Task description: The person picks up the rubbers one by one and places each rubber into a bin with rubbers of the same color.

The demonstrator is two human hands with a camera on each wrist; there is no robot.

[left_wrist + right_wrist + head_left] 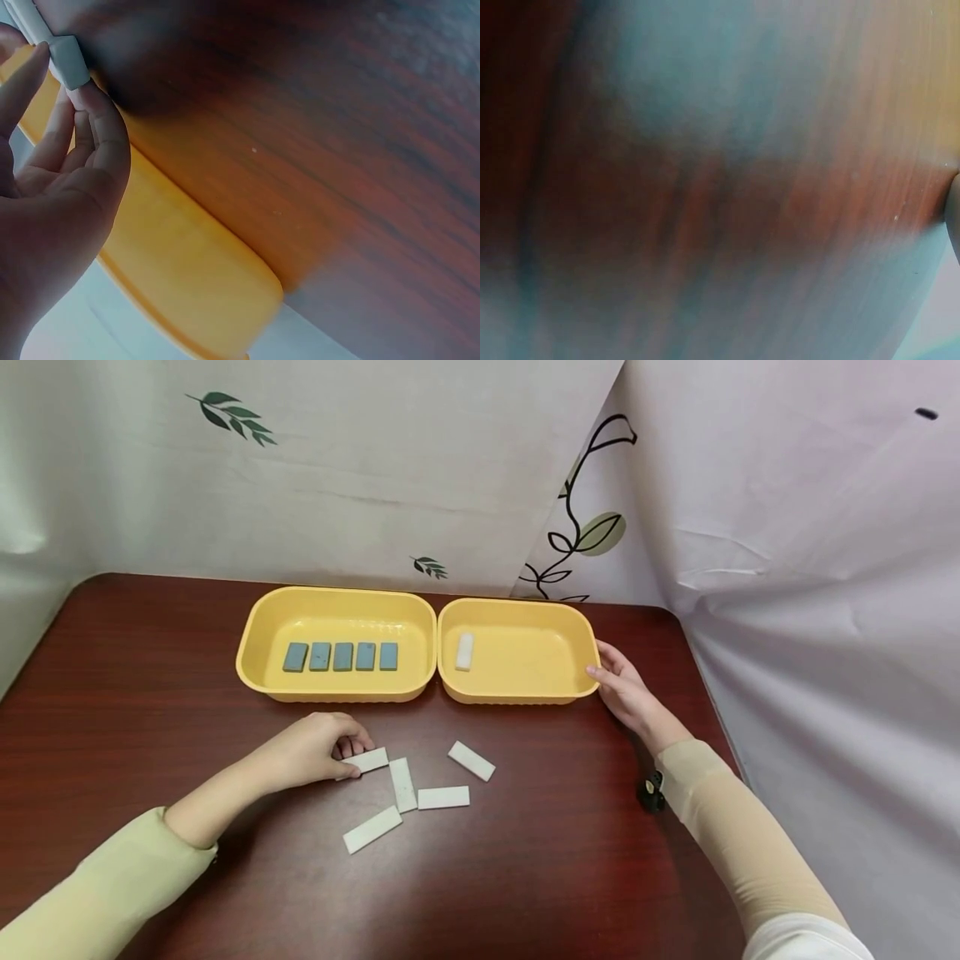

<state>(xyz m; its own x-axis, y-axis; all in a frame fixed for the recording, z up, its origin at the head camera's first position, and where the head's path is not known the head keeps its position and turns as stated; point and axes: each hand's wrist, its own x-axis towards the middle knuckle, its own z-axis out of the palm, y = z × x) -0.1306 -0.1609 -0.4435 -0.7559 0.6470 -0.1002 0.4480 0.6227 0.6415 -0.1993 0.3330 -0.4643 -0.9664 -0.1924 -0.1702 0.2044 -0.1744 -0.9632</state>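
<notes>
A white, flat rectangular block point(367, 760) of uncertain material is pinched between the thumb and curled fingers of the left hand point(318, 752) over the middle of the dark red-brown, wood-grained desk point(562, 868); whether it is fully clear of the surface cannot be told. Its free end is seen just beside one of four loose white rectangular blocks point(402, 785), which are scattered on the desk nearer the person than the trays.

The right-hand yellow, round-cornered tray point(540, 668), set toward the desk's far right corner, is gripped at its right end by the right hand point(624, 687), with the thumb at the rim and the fingers bent round the outside. One white upright-lying block point(465, 652) is contained near its left wall. Five blue-grey rectangular blocks point(342, 657) are lined up in the left-hand yellow tray point(345, 697), placed along the desk's far edge.

The step in hand is judged to be the picking up of a white block for sorting by colour; a lift over the near rim and a placing beside the white one already inside seem called for. No brand, label or writing can be read.
</notes>
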